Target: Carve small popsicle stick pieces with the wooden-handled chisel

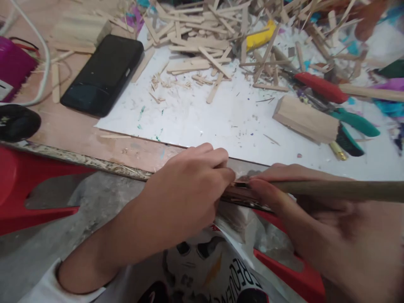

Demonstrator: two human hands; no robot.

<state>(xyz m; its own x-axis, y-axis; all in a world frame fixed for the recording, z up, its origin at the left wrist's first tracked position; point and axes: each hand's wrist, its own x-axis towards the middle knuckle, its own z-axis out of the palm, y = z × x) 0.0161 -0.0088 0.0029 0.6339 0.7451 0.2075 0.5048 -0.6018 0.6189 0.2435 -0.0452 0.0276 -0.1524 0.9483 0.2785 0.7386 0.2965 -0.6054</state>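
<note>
At the table's front edge, my left hand [192,189] is closed with fingers curled and pressed together. Whatever they pinch is hidden behind the knuckles. My right hand [303,210] grips a long wooden-handled tool [341,190] with thumb and fingers near its front end. The handle runs out of view to the right. A dark, narrow tip points left and reaches close to my left fingertips; its exact kind does not show. Under both hands lies the chipped edge of the tabletop [120,166]. A white sheet [214,122] covers the table just beyond them.
Many loose popsicle sticks [202,42] are heaped at the back. A wooden block [306,120], red-handled pliers [322,87] and a green-handled tool [356,122] lie right. At left are a black phone [104,73], a computer mouse [19,122] and a white cable [46,54]. Red stools [31,185] stand below.
</note>
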